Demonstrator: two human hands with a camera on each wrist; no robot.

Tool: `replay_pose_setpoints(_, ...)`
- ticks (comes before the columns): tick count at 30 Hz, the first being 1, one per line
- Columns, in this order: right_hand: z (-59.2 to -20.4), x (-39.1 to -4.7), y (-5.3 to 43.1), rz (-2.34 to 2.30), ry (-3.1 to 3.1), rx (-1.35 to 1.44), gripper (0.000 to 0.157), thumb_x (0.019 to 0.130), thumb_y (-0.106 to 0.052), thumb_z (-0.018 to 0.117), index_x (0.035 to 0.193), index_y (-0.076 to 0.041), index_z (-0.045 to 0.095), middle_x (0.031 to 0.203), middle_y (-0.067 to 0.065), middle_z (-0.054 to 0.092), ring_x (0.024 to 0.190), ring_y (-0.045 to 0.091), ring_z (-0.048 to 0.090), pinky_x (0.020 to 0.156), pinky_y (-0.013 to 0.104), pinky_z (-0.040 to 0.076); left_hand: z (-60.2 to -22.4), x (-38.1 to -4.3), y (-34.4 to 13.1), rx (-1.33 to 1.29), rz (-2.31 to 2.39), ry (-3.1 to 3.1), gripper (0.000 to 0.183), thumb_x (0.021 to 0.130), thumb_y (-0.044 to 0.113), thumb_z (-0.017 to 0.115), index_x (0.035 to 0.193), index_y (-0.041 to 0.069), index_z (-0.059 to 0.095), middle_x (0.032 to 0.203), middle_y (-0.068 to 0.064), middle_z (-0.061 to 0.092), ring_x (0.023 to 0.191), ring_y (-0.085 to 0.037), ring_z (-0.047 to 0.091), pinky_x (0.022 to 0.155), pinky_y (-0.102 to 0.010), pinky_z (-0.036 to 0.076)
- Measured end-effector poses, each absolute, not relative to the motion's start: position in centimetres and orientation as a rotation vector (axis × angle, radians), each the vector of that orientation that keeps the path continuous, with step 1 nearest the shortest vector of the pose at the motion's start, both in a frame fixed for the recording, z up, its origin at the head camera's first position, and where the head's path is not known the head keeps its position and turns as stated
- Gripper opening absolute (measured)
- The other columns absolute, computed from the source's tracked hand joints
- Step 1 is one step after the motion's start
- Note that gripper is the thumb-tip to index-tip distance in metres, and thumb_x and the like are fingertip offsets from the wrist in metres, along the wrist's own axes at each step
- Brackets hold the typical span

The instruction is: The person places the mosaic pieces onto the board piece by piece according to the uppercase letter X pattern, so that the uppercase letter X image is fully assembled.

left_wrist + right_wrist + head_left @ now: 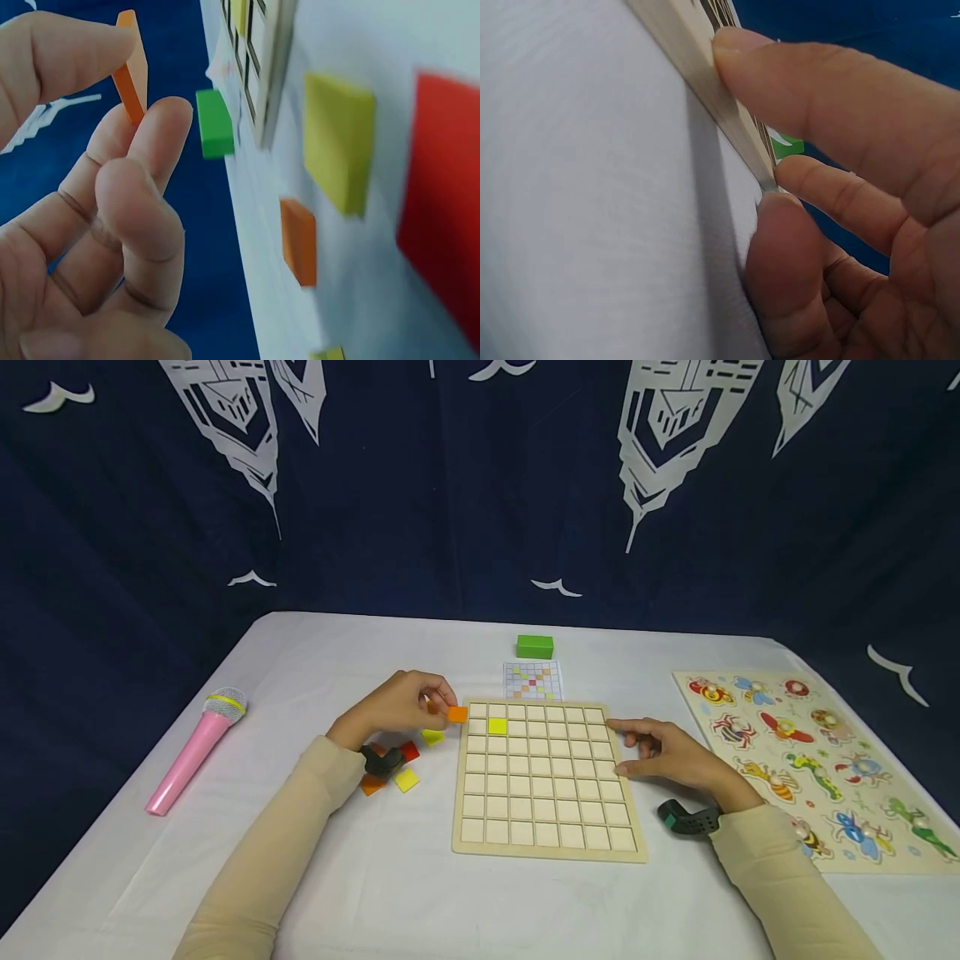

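Note:
My left hand pinches a small orange square tile between thumb and fingertips, at the left edge of a wooden grid board. The left wrist view shows this orange tile held on edge, clear of the table. One yellow tile sits in a cell near the board's upper left. Beneath and beside the left hand lie several loose tiles, among them a red tile and a yellow tile. My right hand touches the board's right edge with thumb and index finger spread apart.
Behind the board lies a printed card with a coloured grid, and a green block stands behind that. A pink toy microphone lies at the left. An insect puzzle board lies at the right, near the right forearm.

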State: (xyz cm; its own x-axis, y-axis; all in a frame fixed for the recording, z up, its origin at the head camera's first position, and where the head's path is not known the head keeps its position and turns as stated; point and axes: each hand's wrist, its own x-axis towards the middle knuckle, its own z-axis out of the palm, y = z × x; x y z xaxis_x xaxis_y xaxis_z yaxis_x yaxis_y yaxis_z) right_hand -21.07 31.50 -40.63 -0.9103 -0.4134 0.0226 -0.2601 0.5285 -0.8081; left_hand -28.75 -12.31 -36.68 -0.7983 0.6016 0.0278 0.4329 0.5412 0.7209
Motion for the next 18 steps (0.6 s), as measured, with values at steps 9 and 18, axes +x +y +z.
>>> replay_pose_setpoints(9, -40.7, -21.0, 31.4, -1.332, 2.608, -0.598, 0.07, 0.088, -0.001, 0.087, 0.147, 0.015, 0.055, 0.104, 0.01, 0.053, 0.078, 0.013, 0.047, 0.068, 0.027, 0.042, -36.3, -28.8, -10.1, 0.931, 1.078, 2.505, 0.02, 0.085, 0.011, 0.081, 0.104, 0.01, 0.076, 0.096, 0.002, 0.078, 0.064, -0.015, 0.054, 0.063, -0.027, 0.045)
replay_pose_setpoints(18, -40.6, -21.0, 31.6, -1.326, 2.598, -0.583, 0.07, 0.088, -0.001, 0.087, 0.148, 0.014, 0.055, 0.104, 0.011, 0.053, 0.079, 0.012, 0.047, 0.069, 0.026, 0.043, -36.0, -29.0, -7.4, 0.98, 1.077, 2.484, 0.019, 0.085, 0.012, 0.084, 0.102, 0.011, 0.076, 0.095, 0.003, 0.078, 0.065, -0.014, 0.053, 0.068, -0.028, 0.043)
